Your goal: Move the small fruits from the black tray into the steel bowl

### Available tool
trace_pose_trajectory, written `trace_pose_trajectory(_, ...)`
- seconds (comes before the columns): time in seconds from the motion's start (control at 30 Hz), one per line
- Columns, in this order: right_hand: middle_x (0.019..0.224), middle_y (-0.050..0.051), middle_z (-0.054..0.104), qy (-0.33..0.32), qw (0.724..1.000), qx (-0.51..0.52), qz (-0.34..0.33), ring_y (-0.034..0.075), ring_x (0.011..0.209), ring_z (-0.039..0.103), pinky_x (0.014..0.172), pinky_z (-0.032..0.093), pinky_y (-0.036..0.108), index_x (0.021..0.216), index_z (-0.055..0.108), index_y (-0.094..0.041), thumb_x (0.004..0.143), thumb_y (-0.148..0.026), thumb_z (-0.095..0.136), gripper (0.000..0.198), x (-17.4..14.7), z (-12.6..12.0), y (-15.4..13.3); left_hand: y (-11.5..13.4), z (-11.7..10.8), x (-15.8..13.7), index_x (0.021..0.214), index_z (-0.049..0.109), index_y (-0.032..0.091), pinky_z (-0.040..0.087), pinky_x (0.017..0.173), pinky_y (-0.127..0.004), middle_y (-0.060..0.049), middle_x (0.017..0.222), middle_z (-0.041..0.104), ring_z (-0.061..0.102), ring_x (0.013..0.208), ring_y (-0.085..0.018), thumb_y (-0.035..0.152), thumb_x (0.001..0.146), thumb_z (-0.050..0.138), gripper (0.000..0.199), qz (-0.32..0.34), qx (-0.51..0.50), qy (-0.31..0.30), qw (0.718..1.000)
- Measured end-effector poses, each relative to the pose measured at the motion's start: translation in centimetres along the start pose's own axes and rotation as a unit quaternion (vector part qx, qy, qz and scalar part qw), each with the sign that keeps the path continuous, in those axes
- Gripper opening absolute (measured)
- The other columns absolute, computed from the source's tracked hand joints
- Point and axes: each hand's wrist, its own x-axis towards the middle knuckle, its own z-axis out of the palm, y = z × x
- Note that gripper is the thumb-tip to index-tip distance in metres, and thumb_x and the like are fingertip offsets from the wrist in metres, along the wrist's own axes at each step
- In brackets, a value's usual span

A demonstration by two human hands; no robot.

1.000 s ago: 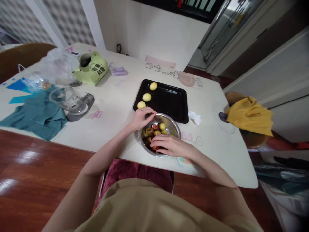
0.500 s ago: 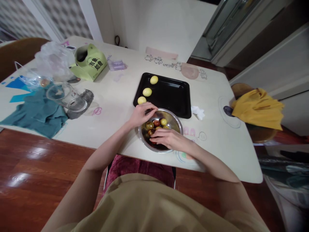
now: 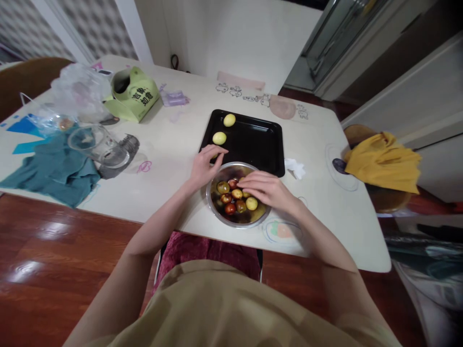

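A steel bowl (image 3: 257, 219) stands at the table's near edge, holding several small round fruits (image 3: 237, 193), some yellow, some reddish brown. My right hand (image 3: 266, 189) reaches over its right rim, fingers stretched out and fingertips touching or just above the fruits there, partly covering them. Behind the bowl lies a black tray (image 3: 256, 142). Two yellow fruits (image 3: 219, 138) show along its left side. My left hand (image 3: 205, 166) is at the tray's near left corner, thumb and fingers apart, mostly hiding a third yellow fruit beneath it.
On the left of the table are a clear jug (image 3: 99, 147) on its side, a teal cloth (image 3: 61, 168), a green carton (image 3: 133, 94) and a plastic bag (image 3: 81, 89). A crumpled tissue (image 3: 294, 168) lies right of the tray. A yellow cloth (image 3: 385, 161) drapes a stool.
My right hand has risen from the bowl's middle towards its upper right, uncovering more fruits. My left hand has moved slightly left and up, off the bowl's rim and over the tray's corner fruit.
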Motion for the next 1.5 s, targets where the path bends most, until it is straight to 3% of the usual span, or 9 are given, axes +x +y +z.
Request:
trace_pose_trajectory(0.13, 0.109, 0.008, 0.082, 0.066, 0.997, -0.027, 0.035, 0.024, 0.099, 0.075, 0.088, 0.063, 0.043, 0.116, 0.080, -0.023, 0.106, -0.021, 0.062, 0.021, 0.1, -1.2, 1.3, -2.0, 0.0, -0.2, 0.125, 0.068, 0.020, 0.051, 0.109, -0.045, -0.013, 0.128, 0.071, 0.064, 0.122, -0.028, 0.025, 0.104, 0.052, 0.027, -0.051, 0.127, -0.013, 0.991)
trace_pose_trajectory(0.3, 0.108, 0.007, 0.083, 0.065, 0.995, -0.050, 0.048, 0.024, 0.098, 0.075, 0.088, 0.061, 0.044, 0.112, 0.080, -0.024, 0.106, -0.024, 0.061, 0.019, 0.1, -1.3, 1.4, -3.9, 0.4, -0.8, 0.146, 0.056, 0.018, 0.047, 0.114, -0.054, -0.020, 0.149, 0.059, 0.056, 0.137, -0.036, 0.036, 0.102, 0.058, 0.048, -0.126, 0.226, -0.060, 0.964)
trace_pose_trajectory(0.5, 0.108, 0.008, 0.082, 0.048, 0.996, -0.055, 0.051, 0.025, 0.099, 0.075, 0.087, 0.061, 0.044, 0.113, 0.079, -0.023, 0.108, -0.026, 0.058, 0.022, 0.2, -1.2, 1.2, -5.4, 0.8, -1.2, 0.150, 0.054, 0.017, 0.044, 0.118, -0.056, -0.020, 0.153, 0.059, 0.049, 0.149, -0.038, 0.038, 0.104, 0.056, 0.052, -0.095, 0.170, -0.058, 0.979)
trace_pose_trajectory(0.77, 0.107, 0.008, 0.082, 0.051, 0.996, -0.065, 0.042, 0.024, 0.097, 0.074, 0.088, 0.060, 0.044, 0.113, 0.080, -0.022, 0.108, -0.026, 0.058, 0.023, 0.3, -1.3, 1.1, -5.4, 1.3, -1.3, 0.149, 0.057, 0.018, 0.042, 0.118, -0.058, -0.020, 0.139, 0.066, 0.043, 0.154, -0.038, 0.039, 0.106, 0.054, 0.048, -0.098, 0.137, -0.074, 0.983)
trace_pose_trajectory(0.97, 0.107, 0.008, 0.082, 0.060, 0.995, -0.069, 0.034, 0.025, 0.097, 0.075, 0.087, 0.060, 0.044, 0.112, 0.079, -0.022, 0.108, -0.026, 0.058, 0.022, 0.3, -1.4, 1.0, -5.3, 1.2, -0.9, 0.139, 0.059, 0.019, 0.046, 0.116, -0.055, -0.019, 0.139, 0.064, 0.057, 0.137, -0.034, 0.040, 0.102, 0.061, 0.043, -0.099, 0.102, -0.014, 0.990)
trace_pose_trajectory(1.13, 0.107, 0.008, 0.082, 0.060, 0.995, -0.071, 0.041, 0.025, 0.098, 0.075, 0.087, 0.060, 0.044, 0.111, 0.079, -0.022, 0.109, -0.027, 0.057, 0.023, 0.3, -1.4, 1.0, -2.8, -0.1, 0.2, 0.137, 0.059, 0.019, 0.053, 0.110, -0.043, -0.015, 0.133, 0.068, 0.066, 0.123, -0.026, 0.037, 0.100, 0.065, 0.041, -0.039, -0.016, 0.032, 0.999)
trace_pose_trajectory(1.2, 0.107, 0.008, 0.082, 0.057, 0.994, -0.075, 0.045, 0.025, 0.098, 0.074, 0.088, 0.059, 0.044, 0.111, 0.079, -0.022, 0.109, -0.027, 0.057, 0.023, 0.3, -1.3, 1.1, -1.2, -0.8, 0.6, 0.132, 0.064, 0.019, 0.055, 0.108, -0.043, -0.014, 0.129, 0.071, 0.068, 0.120, -0.026, 0.037, 0.096, 0.071, 0.041, 0.007, -0.051, 0.007, 0.999)
trace_pose_trajectory(1.33, 0.107, 0.009, 0.081, 0.054, 0.994, -0.086, 0.046, 0.025, 0.099, 0.074, 0.088, 0.058, 0.044, 0.113, 0.079, -0.022, 0.109, -0.028, 0.055, 0.025, 0.3, -1.1, 1.4, 1.3, -1.7, 0.7, 0.129, 0.070, 0.020, 0.057, 0.106, -0.043, -0.013, 0.125, 0.075, 0.071, 0.117, -0.026, 0.035, 0.092, 0.078, 0.041, 0.083, -0.098, -0.114, 0.985)
trace_pose_trajectory(1.5, 0.107, 0.009, 0.081, 0.055, 0.992, -0.099, 0.058, 0.025, 0.099, 0.073, 0.088, 0.058, 0.044, 0.112, 0.079, -0.023, 0.109, -0.028, 0.054, 0.026, 0.2, -1.3, 1.5, 2.5, -1.7, 0.2, 0.128, 0.070, 0.022, 0.059, 0.101, -0.040, -0.011, 0.122, 0.077, 0.074, 0.112, -0.025, 0.034, 0.090, 0.077, 0.040, 0.095, -0.108, -0.238, 0.960)
